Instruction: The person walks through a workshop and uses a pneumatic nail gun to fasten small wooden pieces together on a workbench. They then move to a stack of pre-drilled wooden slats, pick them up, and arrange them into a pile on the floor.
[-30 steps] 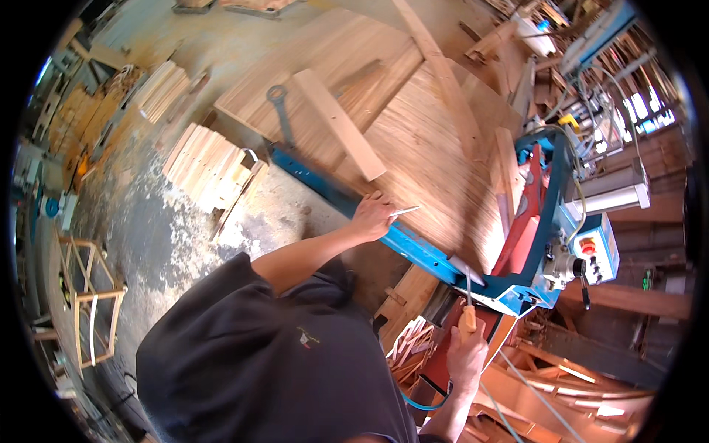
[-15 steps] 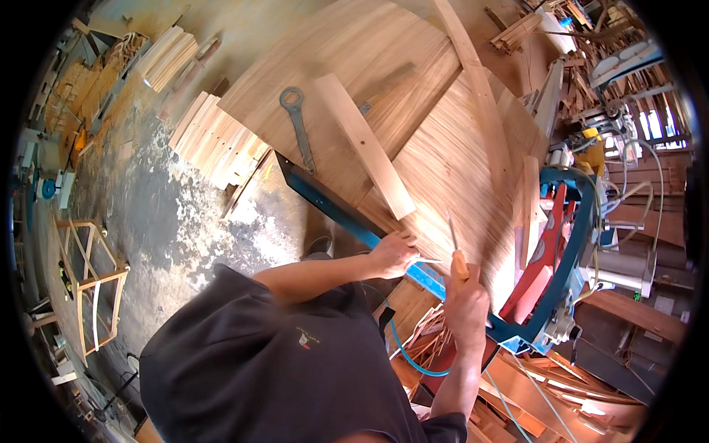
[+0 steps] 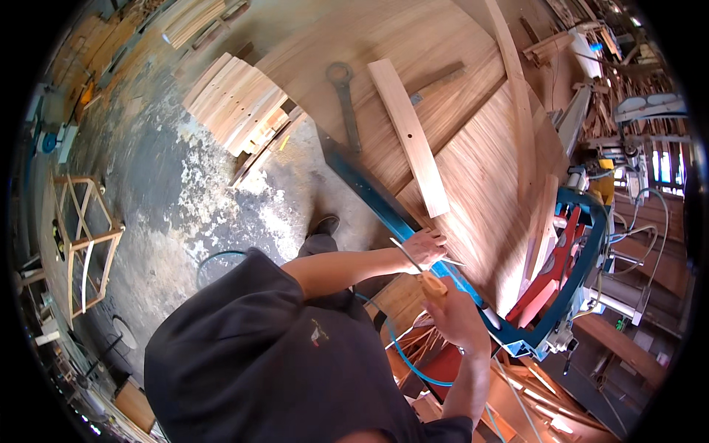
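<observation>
My right hand [image 3: 459, 316] is wrapped round the wooden handle of a slim-bladed tool [image 3: 433, 286], whose thin metal blade points up and left, across my left wrist. The blade is too thin to tell its exact kind. My left hand [image 3: 425, 248] is closed at the near edge of the wooden panel [image 3: 480, 166], by the blue metal frame [image 3: 373, 199]. A thin, pale, pointed stick [image 3: 453, 262] sticks out from under its fingers. Just beyond that hand, a pale wooden strip [image 3: 410, 136] with a dark hole lies on the panel.
A large ring wrench [image 3: 346, 111] lies on the panel, left of the strip. Stacked wooden pieces [image 3: 235, 103] sit on the floor at the left. On the right are a red machine part [image 3: 546, 266] and hoses; offcuts and a blue hose [image 3: 402, 354] lie below.
My right hand has swung the tool from pointing away to pointing left over my left wrist. The view has shifted, so the panel appears further right and up.
</observation>
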`<action>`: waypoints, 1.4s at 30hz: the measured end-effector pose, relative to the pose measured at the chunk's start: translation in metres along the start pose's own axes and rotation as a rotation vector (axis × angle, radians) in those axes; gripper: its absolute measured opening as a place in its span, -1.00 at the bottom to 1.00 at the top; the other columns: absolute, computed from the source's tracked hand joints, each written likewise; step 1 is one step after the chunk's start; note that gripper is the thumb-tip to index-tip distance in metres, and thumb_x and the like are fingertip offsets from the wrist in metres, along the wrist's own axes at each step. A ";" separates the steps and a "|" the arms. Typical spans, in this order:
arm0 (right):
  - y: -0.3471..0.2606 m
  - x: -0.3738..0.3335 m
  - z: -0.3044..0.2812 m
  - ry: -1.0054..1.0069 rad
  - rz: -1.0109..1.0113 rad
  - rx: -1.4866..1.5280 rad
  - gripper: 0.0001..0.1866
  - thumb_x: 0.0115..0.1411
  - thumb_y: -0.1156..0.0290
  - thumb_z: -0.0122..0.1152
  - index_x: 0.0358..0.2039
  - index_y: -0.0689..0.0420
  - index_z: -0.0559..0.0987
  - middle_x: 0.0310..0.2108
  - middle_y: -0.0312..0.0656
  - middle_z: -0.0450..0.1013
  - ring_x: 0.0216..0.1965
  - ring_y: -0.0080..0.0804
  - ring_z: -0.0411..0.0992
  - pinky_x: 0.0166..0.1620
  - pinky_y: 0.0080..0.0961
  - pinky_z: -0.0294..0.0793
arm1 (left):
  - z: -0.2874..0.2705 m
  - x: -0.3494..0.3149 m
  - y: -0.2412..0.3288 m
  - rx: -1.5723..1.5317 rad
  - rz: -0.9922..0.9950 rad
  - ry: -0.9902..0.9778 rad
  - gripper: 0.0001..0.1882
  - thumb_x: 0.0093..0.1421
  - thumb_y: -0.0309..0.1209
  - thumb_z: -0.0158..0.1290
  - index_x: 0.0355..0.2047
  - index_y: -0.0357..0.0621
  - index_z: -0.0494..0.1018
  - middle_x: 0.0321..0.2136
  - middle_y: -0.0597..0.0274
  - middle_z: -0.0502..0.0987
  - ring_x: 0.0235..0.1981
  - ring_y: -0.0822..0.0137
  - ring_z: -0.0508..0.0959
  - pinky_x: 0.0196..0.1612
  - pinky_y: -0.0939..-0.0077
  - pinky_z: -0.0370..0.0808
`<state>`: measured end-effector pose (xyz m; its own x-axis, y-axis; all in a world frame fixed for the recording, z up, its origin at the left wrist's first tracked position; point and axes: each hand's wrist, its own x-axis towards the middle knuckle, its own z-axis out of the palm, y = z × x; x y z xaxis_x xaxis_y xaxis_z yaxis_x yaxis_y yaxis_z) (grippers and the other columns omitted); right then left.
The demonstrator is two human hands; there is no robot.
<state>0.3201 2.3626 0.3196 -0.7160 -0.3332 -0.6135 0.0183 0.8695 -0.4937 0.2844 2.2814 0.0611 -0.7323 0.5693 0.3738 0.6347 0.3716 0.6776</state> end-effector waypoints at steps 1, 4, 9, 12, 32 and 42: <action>0.008 -0.004 -0.002 0.025 0.089 -0.089 -0.60 0.21 0.31 0.22 -0.03 0.23 0.36 -0.42 0.18 0.52 -0.27 0.24 0.49 -0.21 0.00 0.44 | 0.001 -0.001 0.000 0.010 0.001 0.034 -0.82 -0.11 -0.36 0.19 -0.50 -0.04 0.40 -0.38 0.26 0.36 -0.20 0.23 0.42 -0.17 0.30 0.39; 0.055 -0.021 0.008 0.190 0.325 -0.344 -0.61 0.23 0.30 0.19 -0.02 0.23 0.39 -0.40 0.16 0.52 -0.28 0.23 0.49 -0.22 -0.06 0.46 | -0.018 -0.005 0.004 0.034 -0.015 -0.192 -0.81 0.03 -0.35 0.17 -0.32 -0.06 0.52 -0.29 0.22 0.42 -0.11 0.19 0.44 -0.08 0.23 0.41; 0.100 -0.111 0.036 0.083 0.230 0.066 -0.55 0.24 0.35 0.16 0.11 0.20 0.38 -0.44 0.01 0.42 -0.51 -0.14 0.43 -0.41 -0.33 0.46 | -0.007 -0.016 0.005 0.019 -0.018 -0.096 -0.87 0.03 -0.37 0.14 -0.39 -0.06 0.48 -0.30 0.19 0.45 -0.08 0.13 0.43 -0.03 0.19 0.39; 0.101 -0.151 0.068 0.238 0.419 0.306 -0.51 0.21 0.25 0.20 0.08 0.23 0.41 -0.48 0.04 0.48 -0.57 -0.11 0.47 -0.44 -0.27 0.48 | -0.001 -0.017 0.012 0.062 0.001 -0.051 -0.92 0.02 -0.41 0.14 -0.44 -0.04 0.49 -0.35 0.19 0.46 -0.15 0.13 0.44 -0.08 0.23 0.40; 0.143 -0.435 0.325 1.100 0.828 0.478 -0.63 0.16 0.43 0.25 -0.06 0.21 0.37 -0.41 0.16 0.51 -0.29 0.20 0.51 -0.25 -0.12 0.46 | 0.017 -0.085 0.056 0.352 0.146 -0.067 -0.74 0.22 -0.38 0.09 -0.08 -0.11 0.54 -0.13 0.10 0.51 -0.12 -0.04 0.47 -0.03 0.09 0.41; 0.156 -0.387 0.297 1.171 0.613 0.218 -0.64 0.21 0.36 0.21 -0.12 0.25 0.29 -0.60 0.16 0.48 -0.47 0.22 0.50 -0.38 -0.01 0.46 | 0.017 -0.087 0.068 0.392 0.093 -0.106 -0.66 0.19 -0.41 0.12 0.00 -0.12 0.52 -0.09 0.06 0.52 -0.06 -0.04 0.47 0.07 0.09 0.39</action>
<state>0.8074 2.5187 0.2969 -0.7221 0.6890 0.0617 0.5813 0.6527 -0.4858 0.3956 2.2693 0.0639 -0.6512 0.6784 0.3403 0.7576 0.5547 0.3439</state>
